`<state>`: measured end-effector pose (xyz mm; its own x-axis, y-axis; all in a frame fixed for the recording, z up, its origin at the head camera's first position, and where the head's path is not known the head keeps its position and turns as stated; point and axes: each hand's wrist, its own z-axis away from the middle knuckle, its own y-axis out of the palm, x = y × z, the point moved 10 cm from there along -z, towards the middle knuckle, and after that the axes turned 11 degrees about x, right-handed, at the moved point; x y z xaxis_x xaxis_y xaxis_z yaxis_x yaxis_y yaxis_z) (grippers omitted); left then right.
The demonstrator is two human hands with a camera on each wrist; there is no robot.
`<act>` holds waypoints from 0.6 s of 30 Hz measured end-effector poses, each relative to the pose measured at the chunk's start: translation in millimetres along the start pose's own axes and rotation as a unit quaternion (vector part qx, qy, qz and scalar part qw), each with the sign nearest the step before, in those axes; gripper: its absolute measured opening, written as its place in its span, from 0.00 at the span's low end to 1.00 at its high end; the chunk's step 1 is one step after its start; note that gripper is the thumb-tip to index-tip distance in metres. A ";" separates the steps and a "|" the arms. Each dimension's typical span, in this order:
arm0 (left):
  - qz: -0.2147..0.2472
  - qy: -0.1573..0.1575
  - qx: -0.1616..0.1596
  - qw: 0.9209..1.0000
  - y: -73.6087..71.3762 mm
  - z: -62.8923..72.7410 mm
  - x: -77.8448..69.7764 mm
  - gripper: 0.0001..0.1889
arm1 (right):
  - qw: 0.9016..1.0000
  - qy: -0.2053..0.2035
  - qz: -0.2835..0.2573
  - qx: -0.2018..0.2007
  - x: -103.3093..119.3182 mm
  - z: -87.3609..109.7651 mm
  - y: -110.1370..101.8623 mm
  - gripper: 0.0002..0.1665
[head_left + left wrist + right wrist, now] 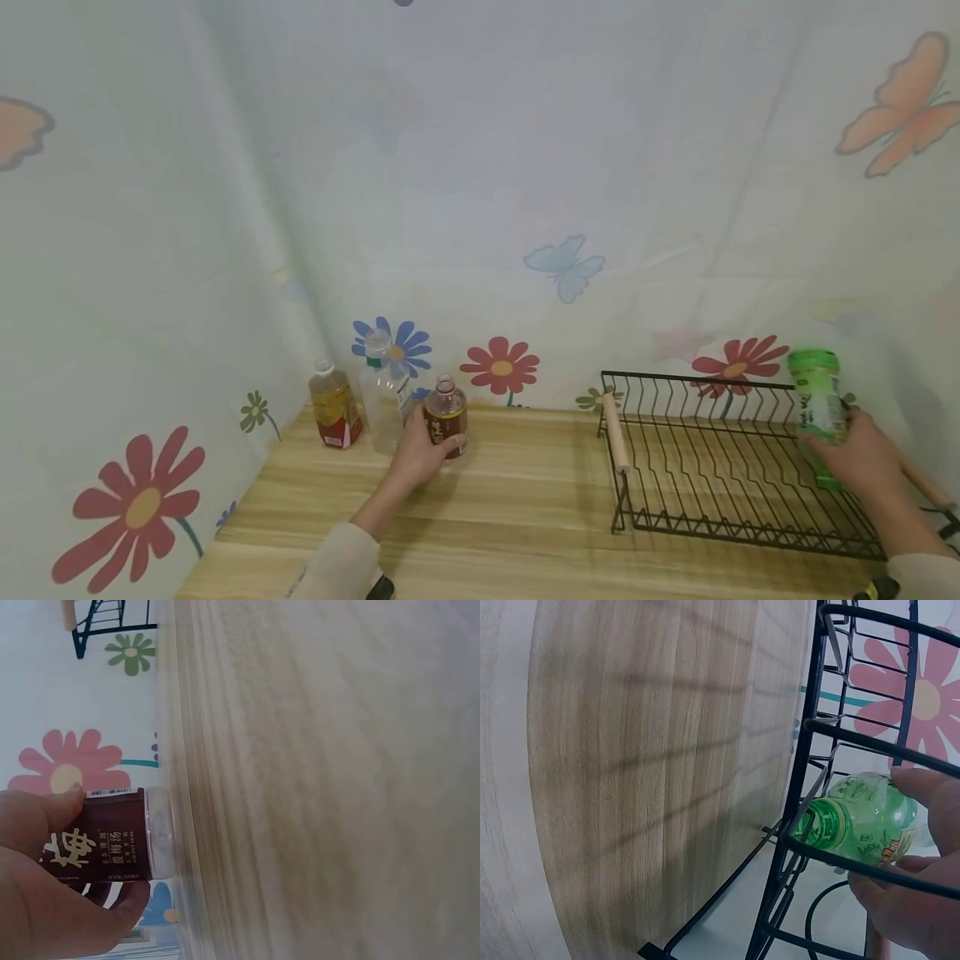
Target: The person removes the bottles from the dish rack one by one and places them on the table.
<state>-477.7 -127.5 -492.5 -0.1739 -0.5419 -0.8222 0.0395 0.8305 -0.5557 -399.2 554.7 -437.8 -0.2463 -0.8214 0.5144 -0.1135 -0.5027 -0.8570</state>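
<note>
My left hand point(422, 450) grips a small clear bottle with a dark red label point(447, 423), fingers and thumb curled round its body. The bottle is upright and uncapped, its base at the tabletop; the left wrist view shows its label point(112, 836) closely. At the right, my right hand point(862, 454) holds a green plastic bottle point(817, 396) upside down at the right end of a black wire rack point(712, 467). In the right wrist view the green bottle's open mouth point(821, 825) points down among the rack's wires.
Left of my left hand stand a tall clear bottle point(384, 408) and a bottle with a red and yellow label point(335, 408). The rack has wooden handles point(617, 433) at its ends. A flower-printed curtain point(480, 167) hangs behind the wooden table point(525, 500).
</note>
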 end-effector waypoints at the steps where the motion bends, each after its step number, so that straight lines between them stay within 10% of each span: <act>1: -0.002 0.001 0.000 1.000 -0.2 -0.5 0.0 0.47 | 1.000 -0.001 -0.001 0.002 -0.3 -0.4 0.4 0.55; 18: -0.010 -0.008 -0.002 1.000 0.3 -3.1 -1.6 0.48 | 0.998 0.054 -0.013 0.013 -10.7 -3.0 2.9 0.57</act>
<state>-480.5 -126.0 -491.0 -0.1588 -0.5610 -0.8124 0.0323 0.8195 -0.5722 -399.8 562.8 -445.9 -0.3462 -0.7748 0.5291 -0.0965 -0.5315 -0.8415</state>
